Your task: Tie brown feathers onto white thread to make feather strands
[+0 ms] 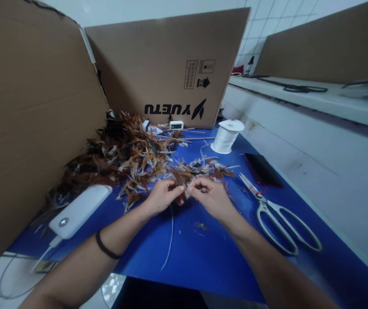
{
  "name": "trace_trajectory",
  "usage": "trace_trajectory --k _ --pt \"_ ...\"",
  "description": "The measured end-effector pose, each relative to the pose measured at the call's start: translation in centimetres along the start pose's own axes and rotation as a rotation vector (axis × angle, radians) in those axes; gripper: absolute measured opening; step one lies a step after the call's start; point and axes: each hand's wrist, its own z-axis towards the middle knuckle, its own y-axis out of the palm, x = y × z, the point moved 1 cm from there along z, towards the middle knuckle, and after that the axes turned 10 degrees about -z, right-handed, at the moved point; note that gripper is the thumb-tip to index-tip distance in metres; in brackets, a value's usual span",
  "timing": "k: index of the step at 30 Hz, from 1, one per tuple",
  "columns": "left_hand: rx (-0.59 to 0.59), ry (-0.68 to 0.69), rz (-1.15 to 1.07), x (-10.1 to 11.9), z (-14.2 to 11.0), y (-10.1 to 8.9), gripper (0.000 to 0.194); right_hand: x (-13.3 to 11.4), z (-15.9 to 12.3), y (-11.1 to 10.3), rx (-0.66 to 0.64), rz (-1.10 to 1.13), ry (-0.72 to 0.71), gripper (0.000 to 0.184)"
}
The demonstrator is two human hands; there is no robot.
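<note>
My left hand (165,195) pinches the base of a small bunch of brown feathers (180,175) over the blue table. Close against it, my right hand (210,195) is also closed, thumb and forefinger together at the same bunch; their exact grip is partly hidden. A white cord (171,240) hangs down from below my left hand and lies toward the table's front. Just beyond the hands are more loose feathers (222,171). To the left spreads a large heap of brown and black feathers (119,159).
Silver scissors (274,214) lie partly open at the right, near a dark phone (263,170). A spool of white cord (225,137) stands behind. At left lies a white power bank (80,210) with a cable. Cardboard panels (132,68) wall the back and left.
</note>
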Motion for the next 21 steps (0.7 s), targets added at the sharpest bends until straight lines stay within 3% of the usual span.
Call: trace_trajectory --k 10,21 --pt "-0.026 0.193 0.149 0.68 -0.05 0.04 0.033 0.18 0.03 -0.12 -0.003 0.176 0.162 0.014" --pt "-0.083 0.226 0.090 0.92 -0.26 0.04 0.036 0.21 -0.03 -0.10 -0.054 0.322 0.217 0.011"
